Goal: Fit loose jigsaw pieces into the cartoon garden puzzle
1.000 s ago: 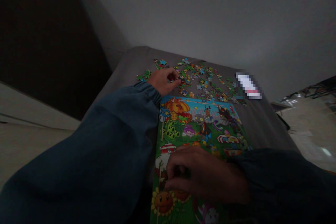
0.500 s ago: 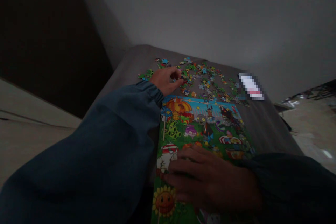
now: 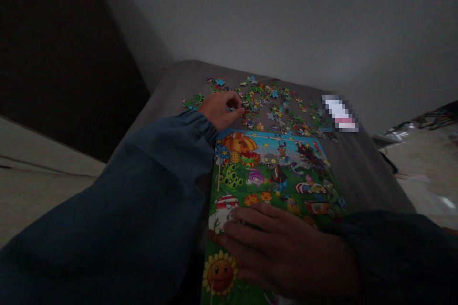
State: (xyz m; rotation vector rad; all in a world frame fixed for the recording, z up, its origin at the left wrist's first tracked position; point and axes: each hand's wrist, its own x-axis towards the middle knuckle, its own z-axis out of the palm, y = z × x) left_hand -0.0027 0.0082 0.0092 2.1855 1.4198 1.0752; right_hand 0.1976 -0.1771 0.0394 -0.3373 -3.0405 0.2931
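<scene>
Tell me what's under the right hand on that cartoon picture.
The right hand covers part of the cartoon picture, beside a printed sunflower; what lies beneath it cannot be seen.

My left arm (image 3: 107,200) stretched forward, dark blue sleeve gathered at wrist. Left hand (image 3: 219,110) curled, fingertips (image 3: 239,103) pinched together. Right hand (image 3: 282,250) nearer me, palm down, fingers extended; right forearm (image 3: 390,252) in matching dark sleeve.

Right hand (image 3: 286,252), curled with fingertips gathered a second ago, now lies flatter on the cartoon jigsaw picture (image 3: 272,171), fingers extended and spread, sitting lower in view and leaving the orange mushrooms (image 3: 258,197) above it fully uncovered.
</scene>
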